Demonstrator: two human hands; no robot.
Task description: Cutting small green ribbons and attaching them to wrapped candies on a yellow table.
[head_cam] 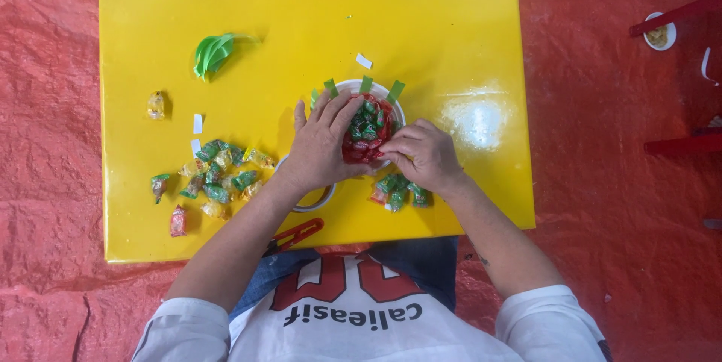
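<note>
- Fingers of the left hand point(322, 144) lie spread and flat against the near-left side of a white cup point(394, 102), steadying it rather than clenching anything.
- Right hand point(427, 155) has its fingers pinched together at the red wrapping point(359, 150) bunched in the cup's mouth; whether a sweet is between them I cannot tell.
- Cup sits mid-worktop, already well filled with green and red wrapped sweets point(367, 123), green tape strips point(365, 84) stuck around its far rim.
- By my reckoning the filling looks largely done, though plenty is unused: a big heap of sweets point(218, 174) to the left, a small pile point(398, 190) by the right wrist.
- Folded green ribbon point(213, 52) lies untouched far left on the yellow worktop point(466, 16); red scissors point(297, 234) rest at the near edge.
</note>
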